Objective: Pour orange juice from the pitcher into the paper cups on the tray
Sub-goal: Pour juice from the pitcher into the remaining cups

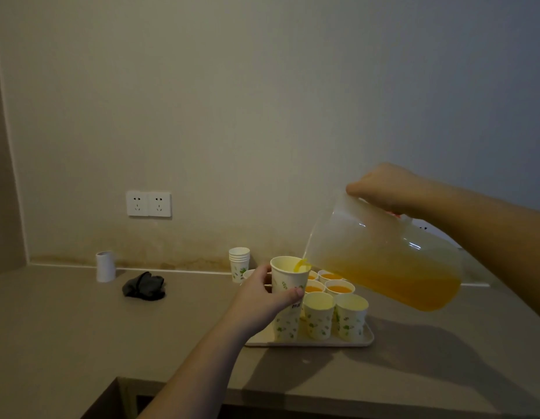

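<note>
Left hand (264,293) nearest, fingers and thumb wrapped round a raised paper cup (288,281) above the tray (365,340). Right hand (383,189) closed on the handle side of the tilted pitcher (383,255), orange juice (301,265) streaming from the spout into that cup. Roughly halfway by appearance: several back cups (339,289) already filled, front cups (318,314) seemingly dry. Grey counter (81,322) against a plain wall, carrying a spare cup stack (239,263), dark crumpled cloth (144,286), white tube (105,266); double socket (148,204) above.

One pitcher (383,255), one tray (365,338), two wall sockets (148,204).
</note>
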Demonstrator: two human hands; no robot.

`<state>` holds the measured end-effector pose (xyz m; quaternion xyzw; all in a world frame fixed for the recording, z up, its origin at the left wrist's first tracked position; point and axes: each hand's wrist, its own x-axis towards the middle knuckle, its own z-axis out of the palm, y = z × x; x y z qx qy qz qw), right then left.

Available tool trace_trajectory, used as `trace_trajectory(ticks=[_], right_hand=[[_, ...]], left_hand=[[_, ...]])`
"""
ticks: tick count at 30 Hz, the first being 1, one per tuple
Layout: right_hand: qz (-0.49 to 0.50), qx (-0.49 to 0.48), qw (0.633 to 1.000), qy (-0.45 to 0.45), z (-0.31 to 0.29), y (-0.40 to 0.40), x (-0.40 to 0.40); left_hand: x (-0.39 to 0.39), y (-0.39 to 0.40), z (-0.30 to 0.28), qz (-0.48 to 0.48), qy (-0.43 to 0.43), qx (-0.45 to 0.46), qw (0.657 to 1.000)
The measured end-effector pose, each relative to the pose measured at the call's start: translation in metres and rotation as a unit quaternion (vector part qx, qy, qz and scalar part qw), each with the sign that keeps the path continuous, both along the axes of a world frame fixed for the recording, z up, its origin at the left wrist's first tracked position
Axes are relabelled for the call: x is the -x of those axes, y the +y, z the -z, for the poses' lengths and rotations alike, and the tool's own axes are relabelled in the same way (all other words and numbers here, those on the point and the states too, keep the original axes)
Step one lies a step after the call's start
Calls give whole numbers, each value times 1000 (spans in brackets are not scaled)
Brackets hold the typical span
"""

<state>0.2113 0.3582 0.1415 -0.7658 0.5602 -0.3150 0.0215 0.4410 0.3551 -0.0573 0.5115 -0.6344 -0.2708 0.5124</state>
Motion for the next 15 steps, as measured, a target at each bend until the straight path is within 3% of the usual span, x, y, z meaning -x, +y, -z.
trace_trajectory(ticks=[11, 15], right_hand=[[6, -2, 1000, 7, -2, -3, -2], [3, 3, 999, 48, -3, -4, -2]], left_hand=[[0, 2, 3, -11, 2, 7, 1000], [0, 1, 3, -11, 7, 1, 1000]])
